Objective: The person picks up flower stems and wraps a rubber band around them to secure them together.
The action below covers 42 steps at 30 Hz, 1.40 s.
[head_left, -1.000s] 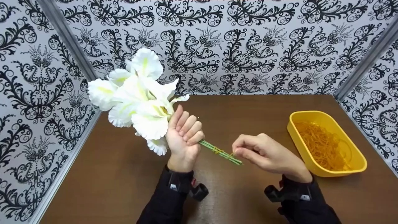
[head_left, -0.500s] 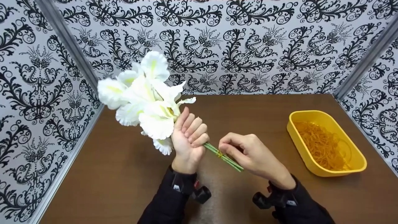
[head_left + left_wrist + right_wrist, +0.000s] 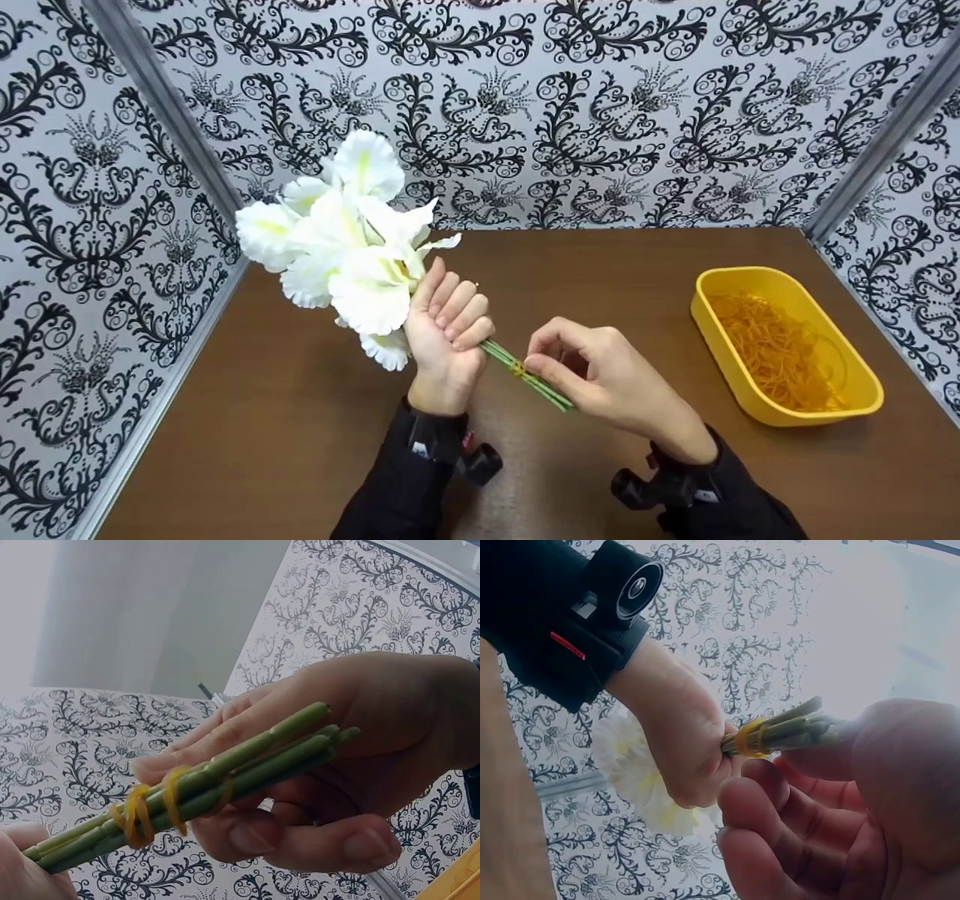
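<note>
A bunch of white artificial flowers (image 3: pixel 352 240) tilts to the upper left in the head view. My left hand (image 3: pixel 450 322) grips its green stems (image 3: pixel 262 757), whose cut ends stick out below the fist. A yellow rubber band (image 3: pixel 135 817) is wound several times round the stems, between that fist and the ends. My right hand (image 3: pixel 592 367) is at this band, thumb and forefinger curled about the stems and pinching at the band. In the right wrist view the band (image 3: pixel 751 736) sits close to the left fist; the exact contact of the right fingertips is partly hidden.
A yellow tub (image 3: pixel 840 416) with many loose rubber bands (image 3: pixel 772 352) stands on the right of the brown table (image 3: pixel 600 277). Black-and-white patterned panels (image 3: pixel 480 112) enclose the table at the back and both sides.
My right hand has moved left along the stems, from near their ends to the wound band. Its yellow strand now lies round the stems. The flowers shifted slightly right, then a little back.
</note>
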Motion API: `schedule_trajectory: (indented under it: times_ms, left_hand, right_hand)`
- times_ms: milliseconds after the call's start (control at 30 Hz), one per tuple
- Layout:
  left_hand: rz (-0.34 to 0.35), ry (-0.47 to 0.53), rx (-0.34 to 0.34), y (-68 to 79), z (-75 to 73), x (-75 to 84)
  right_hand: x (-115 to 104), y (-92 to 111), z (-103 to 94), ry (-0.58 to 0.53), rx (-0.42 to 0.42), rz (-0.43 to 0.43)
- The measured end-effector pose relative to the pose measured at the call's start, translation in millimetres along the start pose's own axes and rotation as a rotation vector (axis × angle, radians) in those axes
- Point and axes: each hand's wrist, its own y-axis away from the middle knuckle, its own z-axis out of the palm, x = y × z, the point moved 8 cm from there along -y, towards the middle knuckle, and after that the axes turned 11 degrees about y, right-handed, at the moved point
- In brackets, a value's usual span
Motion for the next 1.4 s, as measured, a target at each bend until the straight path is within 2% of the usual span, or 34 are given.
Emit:
schedule_trajectory:
  times_ms: [233, 367, 633, 867, 1100, 1233, 1400]
  left_hand:
    - [0.040, -0.017, 0.028, -0.2, -3.5, 4.2]
    - [0.060, -0.020, 0.035, -0.1, -3.5, 6.1]
    - [0.050, 0.009, -0.004, 0.2, -1.0, 4.7]
    - [0.078, -0.012, 0.013, 0.0, -3.5, 6.1]
    - [0.058, -0.044, 0.039, 0.2, -3.5, 2.0]
    - [0.024, -0.068, 0.061, 0.3, -5.1, -2.4]
    - [-0.005, -0.107, 0.121, -0.3, -13.3, -7.8]
  right_hand:
    - [-4.1, 2.9, -2.6, 0.061, 0.024, 0.009]
    - [-6.0, 4.5, -2.6, 0.093, 0.010, 0.030]
    - [-8.9, 4.2, 5.8, 0.172, -0.013, -0.011]
    - [-1.8, 5.0, 10.9, 0.185, -0.065, 0.075]
    - [-0.9, 5.3, 13.8, 0.235, -0.102, 0.079]
    - [-0.2, 6.4, 16.1, 0.256, -0.117, 0.078]
    - [-0.9, 6.9, 13.9, 0.298, -0.092, 0.045]
